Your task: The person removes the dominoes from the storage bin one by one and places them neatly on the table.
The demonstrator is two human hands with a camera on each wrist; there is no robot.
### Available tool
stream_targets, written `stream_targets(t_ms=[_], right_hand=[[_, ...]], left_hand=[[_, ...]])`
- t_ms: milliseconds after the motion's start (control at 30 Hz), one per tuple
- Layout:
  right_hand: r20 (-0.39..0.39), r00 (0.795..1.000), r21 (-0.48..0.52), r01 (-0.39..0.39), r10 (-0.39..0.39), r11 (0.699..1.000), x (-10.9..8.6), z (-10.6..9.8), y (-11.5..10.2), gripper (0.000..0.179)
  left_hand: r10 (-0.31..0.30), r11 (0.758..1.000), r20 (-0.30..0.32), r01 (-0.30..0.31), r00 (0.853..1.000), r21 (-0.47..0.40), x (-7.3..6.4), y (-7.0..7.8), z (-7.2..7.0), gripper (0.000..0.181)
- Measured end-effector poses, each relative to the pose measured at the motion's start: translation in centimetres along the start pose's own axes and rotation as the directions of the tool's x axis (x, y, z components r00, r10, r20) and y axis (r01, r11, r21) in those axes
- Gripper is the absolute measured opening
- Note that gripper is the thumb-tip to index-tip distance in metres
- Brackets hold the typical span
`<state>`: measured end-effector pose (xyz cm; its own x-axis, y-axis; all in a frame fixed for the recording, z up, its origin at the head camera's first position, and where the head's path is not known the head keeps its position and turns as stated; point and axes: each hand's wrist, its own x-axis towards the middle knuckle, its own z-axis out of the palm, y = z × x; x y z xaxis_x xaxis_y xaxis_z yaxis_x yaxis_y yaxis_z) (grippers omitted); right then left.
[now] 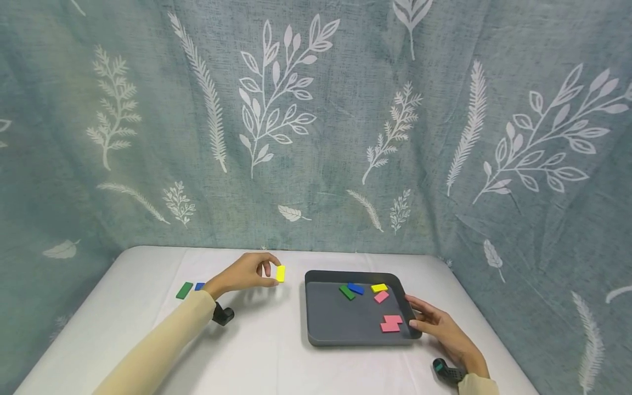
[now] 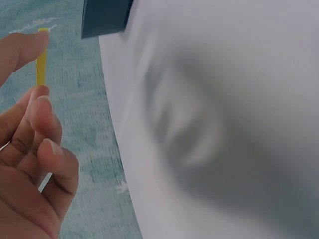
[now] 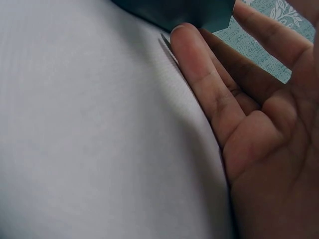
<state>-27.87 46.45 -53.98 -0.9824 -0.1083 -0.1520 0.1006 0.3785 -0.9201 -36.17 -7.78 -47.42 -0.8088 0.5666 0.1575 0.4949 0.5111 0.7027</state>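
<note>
Between thumb and fingertips, my left hand (image 1: 248, 272) pinches a small yellow rectangular tile (image 1: 280, 274), held upright above the table left of the dark grey tray (image 1: 340, 341). The left wrist view shows the yellow tile (image 2: 42, 64) edge-on, thumb at one end and fingers at the other. My right hand (image 1: 439, 325) rests against the tray's right side, with the thumb at its rim and the fingers extended along the side. Inside the tray lie a green tile (image 1: 347, 292), a blue tile (image 1: 356, 288), another yellow tile (image 1: 379, 288) and several pink tiles (image 1: 390, 327).
On the table left of the tray are a green tile (image 1: 185, 290) and a blue tile (image 1: 199, 286), the blue one partly hidden by the left forearm. A patterned teal curtain (image 1: 316, 219) hangs behind the white-covered table (image 1: 276, 362).
</note>
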Motion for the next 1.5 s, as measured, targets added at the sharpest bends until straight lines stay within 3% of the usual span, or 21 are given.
stream_targets(t_ms=[500,1500], right_hand=[[-0.016,1.000,-0.004,-0.018,0.018,1.000,0.0,0.1,-0.1,0.075],[-0.014,1.000,-0.039,-0.003,0.003,0.999,0.0,0.3,-0.1,0.076]], left_hand=[[-0.055,0.999,-0.021,0.055,0.998,0.004,-3.4,-2.8,-1.7,0.042],[-0.134,0.987,-0.073,0.139,0.988,0.076,-8.5,-7.4,-3.8,0.043]])
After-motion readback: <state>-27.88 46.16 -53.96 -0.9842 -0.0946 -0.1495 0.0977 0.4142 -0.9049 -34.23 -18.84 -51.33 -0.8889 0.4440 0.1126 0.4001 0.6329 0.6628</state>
